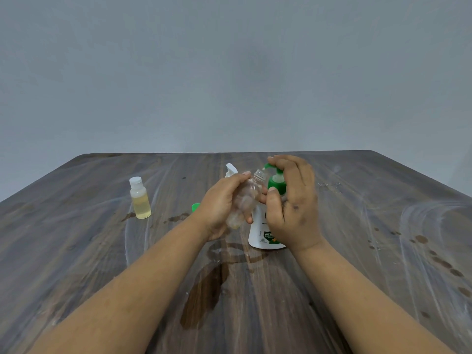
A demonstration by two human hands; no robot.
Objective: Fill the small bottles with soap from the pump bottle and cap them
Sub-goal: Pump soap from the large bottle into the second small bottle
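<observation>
My left hand (219, 203) grips a small clear bottle (246, 198), tilted so its open neck sits just under the green spout of the pump bottle (260, 231). That white pump bottle stands on the table at centre. My right hand (291, 198) lies over its green pump head, fingers curled across the top and thumb in front of the collar. A second small bottle (139, 198), holding yellowish soap and closed with a white cap, stands upright to the left. A green cap (195, 207) peeks out behind my left wrist.
The wooden table (89, 251) has a dark wet patch (204, 290) in front of the pump bottle and dark spots along the right side. A white object (231, 169) shows behind my left hand. A plain grey wall rises behind the far edge.
</observation>
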